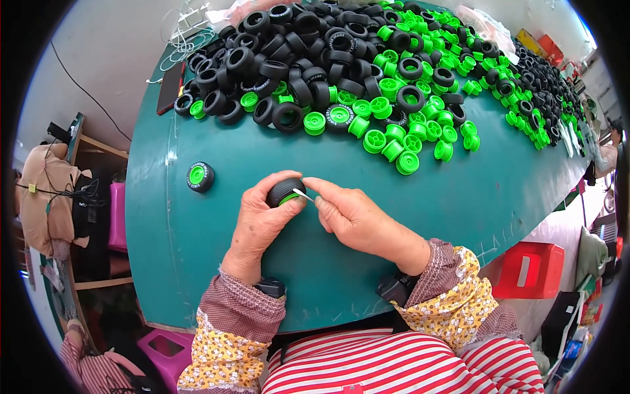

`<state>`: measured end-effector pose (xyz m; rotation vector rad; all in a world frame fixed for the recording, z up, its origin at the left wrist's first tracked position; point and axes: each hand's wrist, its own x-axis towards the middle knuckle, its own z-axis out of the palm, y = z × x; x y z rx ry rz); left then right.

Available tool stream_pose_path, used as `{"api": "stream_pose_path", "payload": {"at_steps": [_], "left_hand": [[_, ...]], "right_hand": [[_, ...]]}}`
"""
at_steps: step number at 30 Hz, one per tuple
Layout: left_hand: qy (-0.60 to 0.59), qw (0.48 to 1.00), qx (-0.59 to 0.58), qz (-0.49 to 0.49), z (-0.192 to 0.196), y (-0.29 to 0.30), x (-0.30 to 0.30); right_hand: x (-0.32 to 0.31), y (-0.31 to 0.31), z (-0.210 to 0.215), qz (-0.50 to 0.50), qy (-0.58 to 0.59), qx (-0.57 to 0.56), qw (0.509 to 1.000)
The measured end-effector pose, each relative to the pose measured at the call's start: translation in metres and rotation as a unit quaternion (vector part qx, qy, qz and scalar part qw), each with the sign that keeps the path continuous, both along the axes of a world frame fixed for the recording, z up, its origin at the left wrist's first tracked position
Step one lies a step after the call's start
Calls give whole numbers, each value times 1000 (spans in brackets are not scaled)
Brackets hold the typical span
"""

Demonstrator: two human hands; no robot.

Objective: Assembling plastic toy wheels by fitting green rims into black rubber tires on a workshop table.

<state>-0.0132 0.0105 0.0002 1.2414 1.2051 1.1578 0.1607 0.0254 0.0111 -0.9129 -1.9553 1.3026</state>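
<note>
My left hand [261, 222] grips a small black toy tyre with a green hub inside [284, 192], held just above the teal table [197, 249]. My right hand [351, 217] pinches a thin white sticker strip [302, 194] against the tyre's tread. To the left lies one finished wheel [200, 176], black tyre with green hub, flat on the table. Both hands sit near the table's front edge.
A big heap of black tyres [295, 46] and loose green hubs [400, 125] covers the far half of the table. More tyres and hubs pile at the far right [538, 98]. A red stool [535, 269] stands at the right, a pink one [161, 351] lower left.
</note>
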Motion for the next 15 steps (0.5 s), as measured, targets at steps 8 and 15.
{"api": "stream_pose_path", "payload": {"at_steps": [8,15], "left_hand": [[41,998,36,10,2,-1,6],[135,986,85,42,-7,-2,4]], "right_hand": [[-3,-4,-2,-15,-10,35,999],[-4,-2,6,-3,-11,-10,1000]]}}
